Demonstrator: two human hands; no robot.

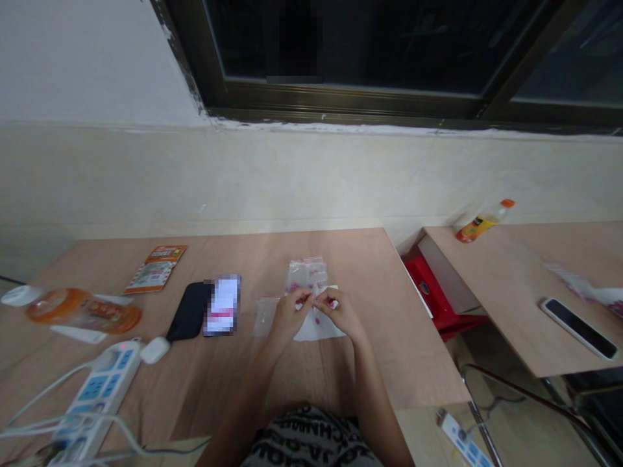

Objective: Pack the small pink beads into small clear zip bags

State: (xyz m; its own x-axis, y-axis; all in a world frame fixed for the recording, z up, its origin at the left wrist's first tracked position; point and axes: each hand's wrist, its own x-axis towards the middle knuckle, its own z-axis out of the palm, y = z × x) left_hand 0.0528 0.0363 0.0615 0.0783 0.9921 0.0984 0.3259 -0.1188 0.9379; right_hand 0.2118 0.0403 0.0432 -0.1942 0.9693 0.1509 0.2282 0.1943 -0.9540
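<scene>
Both hands over the near-middle of the light wood-grain desk (399,363), meeting above a white thin paper sheet (309,331). Left hand (290,314): thumb and index drawn together, tips right up against the other hand's. Right hand (343,313): same pinch, mirrored, wrist over the sheet's right edge. Can't tell what, if anything, sits between the fingertips; too small and soft at this range. One small dark-red rounded piece (318,321) lies on the sheet, between the hands and a bit nearer the body. Clear plastic bags with reddish bits inside (306,267) lie flat just beyond the fingers; a clear flat plastic bag (264,316) lies just left of the left hand. Further left: lit-screen phone (222,305), then a black rectangular phone (187,312) just beside it, both flat. An orange-and-white printed packet (156,269) sits toward the wall. Far left, an orange drink bottle with white cap (85,311) on its side, white power strip with blue socket panels (100,386) nearer the body, cables across it. Separate desk on the right carries an orange-capped clear bottle (481,224) and a white-edged dark phone (579,327).
</scene>
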